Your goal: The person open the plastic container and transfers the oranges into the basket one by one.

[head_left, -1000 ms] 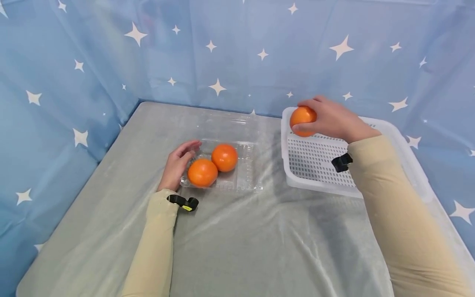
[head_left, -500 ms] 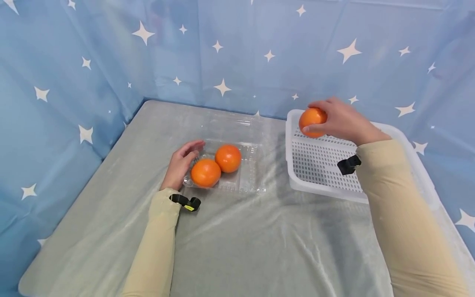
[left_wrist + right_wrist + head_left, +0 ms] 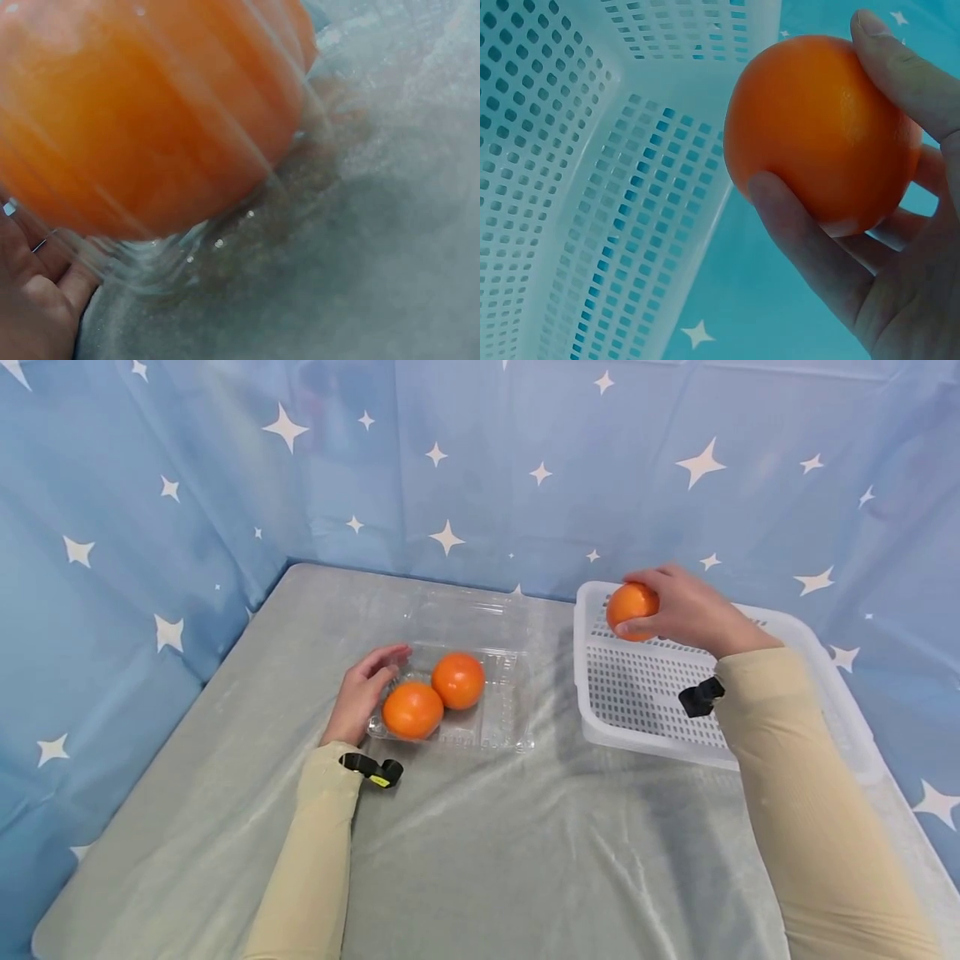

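In the head view my right hand (image 3: 686, 610) grips an orange (image 3: 632, 610) above the far left part of a white perforated plastic basket (image 3: 592, 731). In the right wrist view, fingers and thumb wrap around that orange (image 3: 817, 135), beside the basket wall (image 3: 641, 217). My left hand (image 3: 363, 693) rests against the left side of a clear plastic clamshell box (image 3: 502, 714), its fingers loosely bent. Two more oranges, a front one (image 3: 412, 711) and a back one (image 3: 458, 680), lie in the box's left part. The left wrist view shows one orange (image 3: 150, 112) through the clear wall.
The box's clear lid (image 3: 468, 614) lies folded back behind it. Grey cloth (image 3: 480, 852) covers the table. A blue curtain with white stars (image 3: 495, 460) hangs along the back and left. The basket stands near the table's right edge.
My right hand has moved slightly to the right over the basket, still gripping the orange, and is a little lower than half a second ago. My left hand stays at the box.
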Tool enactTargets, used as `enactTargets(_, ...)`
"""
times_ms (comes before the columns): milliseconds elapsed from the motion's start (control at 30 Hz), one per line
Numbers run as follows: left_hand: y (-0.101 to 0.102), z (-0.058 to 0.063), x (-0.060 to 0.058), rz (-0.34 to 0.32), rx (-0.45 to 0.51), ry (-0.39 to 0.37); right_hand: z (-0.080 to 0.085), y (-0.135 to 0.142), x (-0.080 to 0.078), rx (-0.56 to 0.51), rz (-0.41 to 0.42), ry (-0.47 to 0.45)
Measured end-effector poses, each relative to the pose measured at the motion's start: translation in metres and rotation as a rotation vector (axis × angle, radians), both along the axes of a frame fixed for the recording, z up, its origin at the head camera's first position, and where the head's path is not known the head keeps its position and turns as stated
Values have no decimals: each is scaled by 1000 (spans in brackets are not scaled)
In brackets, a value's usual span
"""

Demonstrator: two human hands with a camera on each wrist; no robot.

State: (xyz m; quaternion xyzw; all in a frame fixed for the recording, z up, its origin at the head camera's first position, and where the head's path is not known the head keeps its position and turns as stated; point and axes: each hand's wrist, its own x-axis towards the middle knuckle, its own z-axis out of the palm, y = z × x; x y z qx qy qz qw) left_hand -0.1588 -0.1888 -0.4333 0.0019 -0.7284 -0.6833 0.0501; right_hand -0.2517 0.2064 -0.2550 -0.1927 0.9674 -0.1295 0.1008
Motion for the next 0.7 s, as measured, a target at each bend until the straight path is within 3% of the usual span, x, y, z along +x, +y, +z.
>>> enactTargets(533,1,0,-2,-1,16,-1,-8,-2,-11,60,26,-10)
enactTargets(700,1,2,-2,-2,11,-11,-12,-5,-14,47,32,-50)
